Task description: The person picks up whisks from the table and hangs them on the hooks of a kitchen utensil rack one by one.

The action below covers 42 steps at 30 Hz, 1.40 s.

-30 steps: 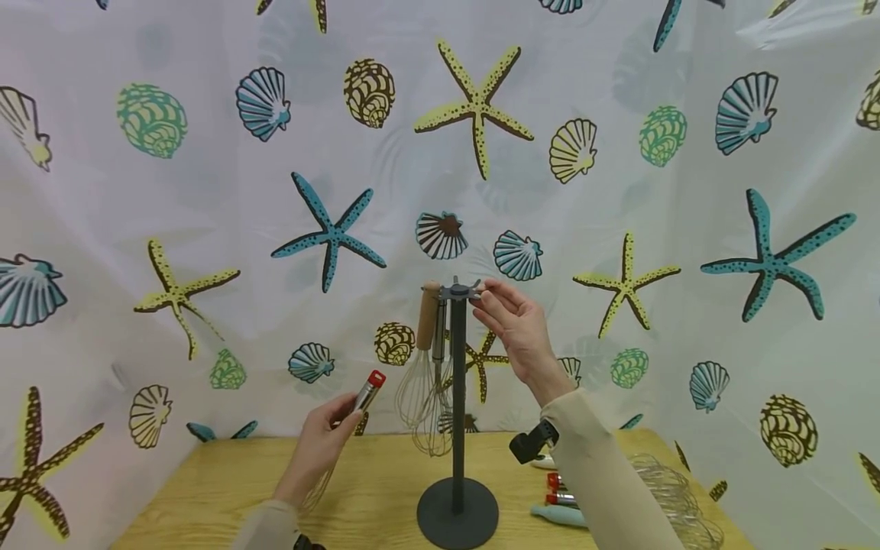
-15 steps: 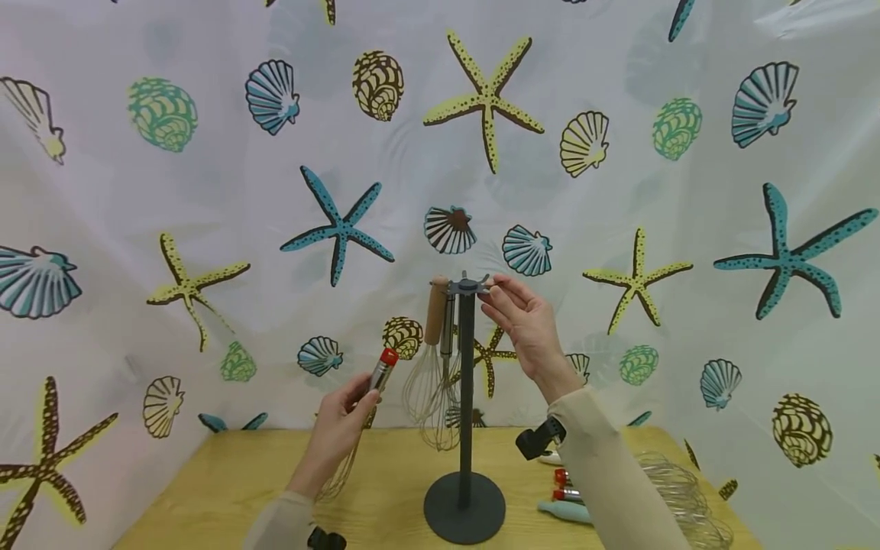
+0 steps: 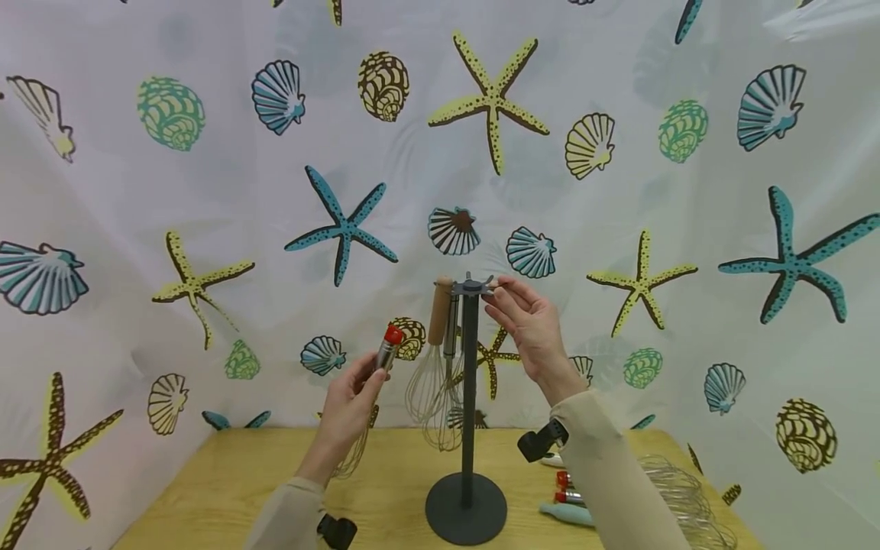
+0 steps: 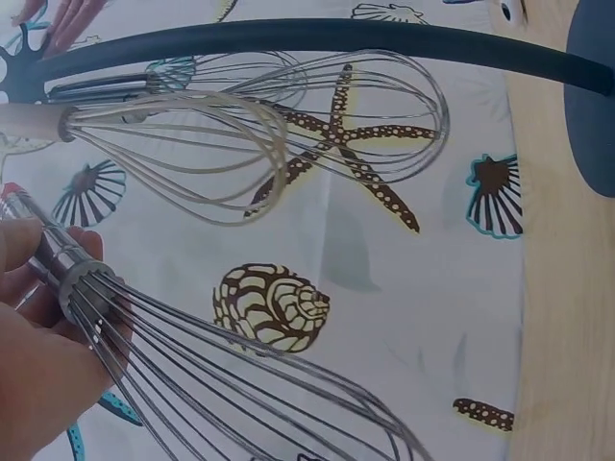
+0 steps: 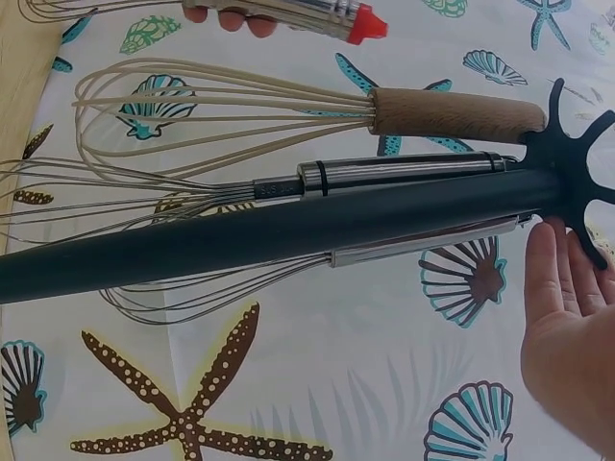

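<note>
My left hand point(image 3: 346, 409) grips a balloon whisk point(image 3: 386, 354) by its metal handle, red end up and wires down; its wires point(image 4: 226, 370) spread across the left wrist view. The whisk is left of a dark stand point(image 3: 470, 397), apart from it. Near the stand's hooked top, my right hand point(image 3: 535, 328) holds one prong; its fingers point(image 5: 545, 264) show behind the prong, the thumb hidden in the right wrist view. From the stand hang a wooden-handled whisk point(image 5: 452, 113), a metal-handled whisk point(image 5: 404, 175) and another metal-handled whisk point(image 5: 423, 242) partly behind the pole.
On the wooden table point(image 3: 227, 489), the round base point(image 3: 466, 508) stands in the middle. More whisks lie at the right, with red-ended handles point(image 3: 569, 498), a light-blue handle point(image 3: 567, 514) and piled wire loops point(image 3: 677, 496), partly behind the right sleeve. A shell-patterned curtain point(image 3: 412, 176) hangs behind.
My left hand has risen with the whisk, bringing its red end closer to the height of the stand's top. The right hand stays at the prong. The head view has shifted slightly.
</note>
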{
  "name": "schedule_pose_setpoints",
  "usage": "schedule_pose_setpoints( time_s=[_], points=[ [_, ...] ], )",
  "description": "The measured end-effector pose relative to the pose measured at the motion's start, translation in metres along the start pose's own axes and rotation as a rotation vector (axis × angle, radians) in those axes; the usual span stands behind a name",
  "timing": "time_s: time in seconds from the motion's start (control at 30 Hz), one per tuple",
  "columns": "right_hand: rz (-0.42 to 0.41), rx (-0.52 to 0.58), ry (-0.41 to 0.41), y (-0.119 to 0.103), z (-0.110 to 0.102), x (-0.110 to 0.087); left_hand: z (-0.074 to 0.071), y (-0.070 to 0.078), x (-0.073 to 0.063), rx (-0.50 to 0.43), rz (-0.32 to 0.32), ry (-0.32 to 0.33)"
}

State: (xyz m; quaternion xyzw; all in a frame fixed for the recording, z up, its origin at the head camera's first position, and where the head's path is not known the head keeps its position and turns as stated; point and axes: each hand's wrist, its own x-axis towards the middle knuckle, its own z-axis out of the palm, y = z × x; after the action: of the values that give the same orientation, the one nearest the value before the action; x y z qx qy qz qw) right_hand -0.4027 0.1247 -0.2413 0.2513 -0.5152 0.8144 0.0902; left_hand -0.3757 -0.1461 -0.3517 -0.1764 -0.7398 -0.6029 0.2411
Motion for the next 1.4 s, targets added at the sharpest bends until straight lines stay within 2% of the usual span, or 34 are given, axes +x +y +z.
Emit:
schedule_pose_setpoints(
  time_s=[0.33, 0.53, 0.8, 1.03, 1.2, 1.4],
  points=[
    [0.001, -0.010, 0.012, 0.007, 0.002, 0.001, 0.007, 0.009, 0.001, -0.020, 0.046, 0.023],
    [-0.003, -0.009, 0.022, 0.006, 0.002, 0.000, 0.011, 0.015, 0.004, 0.004, 0.040, 0.016],
    [-0.025, 0.002, 0.040, 0.003, 0.003, 0.001, 0.016, 0.026, 0.010, -0.021, 0.038, 0.015],
    [-0.063, -0.006, 0.048, 0.004, 0.005, 0.001, 0.020, 0.033, 0.013, 0.000, 0.050, 0.037],
    [-0.062, -0.011, 0.056, 0.005, 0.005, 0.000, 0.024, 0.039, 0.016, 0.013, 0.053, 0.049],
    [-0.061, -0.019, 0.055, 0.005, 0.005, 0.000, 0.029, 0.046, 0.020, -0.042, 0.060, 0.024]
  ],
)
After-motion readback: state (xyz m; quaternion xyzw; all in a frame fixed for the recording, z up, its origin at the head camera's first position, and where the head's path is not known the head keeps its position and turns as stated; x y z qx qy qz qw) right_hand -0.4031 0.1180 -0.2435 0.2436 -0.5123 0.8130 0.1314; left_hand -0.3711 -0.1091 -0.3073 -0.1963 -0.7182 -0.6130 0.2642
